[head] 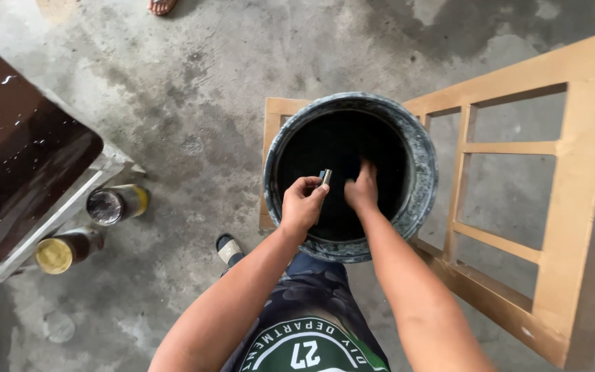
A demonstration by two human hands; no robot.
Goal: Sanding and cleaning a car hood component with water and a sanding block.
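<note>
Pinching small metal piece (326, 177) w/ left hand (302, 204); right hand (362, 191) curled, reaching into dark bucket (421, 158), grip unclear.

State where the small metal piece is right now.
Head view, centre: the small metal piece is pinched in the left hand over the dark bucket.

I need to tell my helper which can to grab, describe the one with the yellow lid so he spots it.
Start at the dark brown tabletop on the left; two cans lie on the concrete below its edge. The yellow-lidded can is the lower one, while its neighbour shows a grey, dull end.
</note>
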